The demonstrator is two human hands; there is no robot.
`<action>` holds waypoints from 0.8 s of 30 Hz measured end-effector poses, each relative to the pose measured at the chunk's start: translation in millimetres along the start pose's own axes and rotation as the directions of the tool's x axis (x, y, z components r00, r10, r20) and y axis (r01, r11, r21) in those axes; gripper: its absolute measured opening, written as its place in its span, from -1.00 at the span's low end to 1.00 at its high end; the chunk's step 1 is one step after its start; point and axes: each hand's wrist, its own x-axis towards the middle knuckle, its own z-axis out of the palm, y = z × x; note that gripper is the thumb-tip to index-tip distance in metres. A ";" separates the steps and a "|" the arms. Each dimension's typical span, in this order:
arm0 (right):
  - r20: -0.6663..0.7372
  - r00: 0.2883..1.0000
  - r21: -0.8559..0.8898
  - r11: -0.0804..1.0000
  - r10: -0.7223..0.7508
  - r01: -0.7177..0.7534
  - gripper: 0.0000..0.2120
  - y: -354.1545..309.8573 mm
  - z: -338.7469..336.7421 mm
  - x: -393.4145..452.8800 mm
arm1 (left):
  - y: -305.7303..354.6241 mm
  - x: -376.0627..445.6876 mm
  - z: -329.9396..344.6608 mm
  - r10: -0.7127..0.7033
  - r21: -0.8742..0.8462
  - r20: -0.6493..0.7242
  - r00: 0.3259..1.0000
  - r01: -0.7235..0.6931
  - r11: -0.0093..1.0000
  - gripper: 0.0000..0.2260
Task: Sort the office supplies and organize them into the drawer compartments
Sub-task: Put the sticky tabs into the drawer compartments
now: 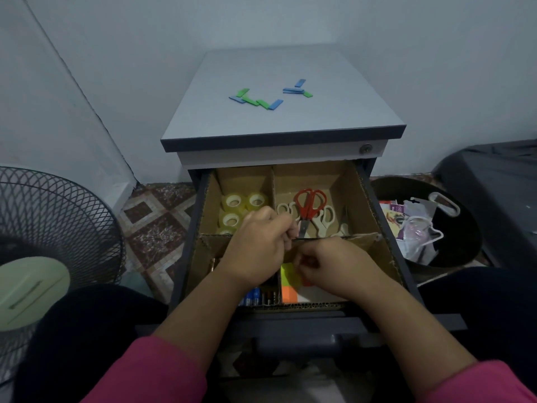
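1. The person is sitting in front of the open drawer (374,216), which cardboard dividers split into four compartments; both hands are working over the middle crossing of the dividers.
2. The left hand (258,245) is curling its fingers, seemingly pinching the top edge of the cross divider (357,237) or a thin dark item lying along it; I cannot tell which.
3. The right hand (334,266) is hovering over the near right compartment with fingers curled, apparently pinching something small and reddish; what it is grasping is too hidden to name.
4. Contents by compartment: tape rolls (234,202) far left; red scissors (308,205) on top of white-handled scissors (327,216) far right; batteries (255,296) near left; sticky notes (289,282), yellow and orange, near right.
5. Still unsorted: blue and green clips (261,100) are lying scattered on the cabinet's top surface (220,123), well apart from the drawer.
6. Judgement on doing the step well: steady the divider with the left hand while the right is setting its item flat beside the notes, so the cardboard is not buckling or tipping.
7. Then fetch the clips in one gathered handful, not piece by piece.
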 end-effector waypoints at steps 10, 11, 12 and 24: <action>-0.180 0.978 0.354 0.935 0.108 -0.038 -0.91 -2.6 -29.3 -4.6 | 3.7 5.8 -14.9 -0.044 -0.111 -0.059 0.997 0.038 0.993 -0.75; -0.212 0.971 0.370 0.929 0.112 -0.026 -0.91 -4.7 -34.7 -2.9 | 4.7 8.5 -18.3 -0.050 -0.112 -0.071 0.996 0.042 0.993 -0.75; -0.243 0.963 0.375 0.927 0.117 -0.018 -0.91 -6.9 -40.2 -0.4 | 5.7 11.5 -22.0 -0.057 -0.111 -0.085 0.995 0.047 0.993 -0.74; -0.523 0.846 0.202 0.979 0.100 0.009 -0.82 -26.6 -116.5 78.7 | -7.4 97.3 -79.9 -0.298 -0.179 -0.302 0.906 0.253 0.951 -0.67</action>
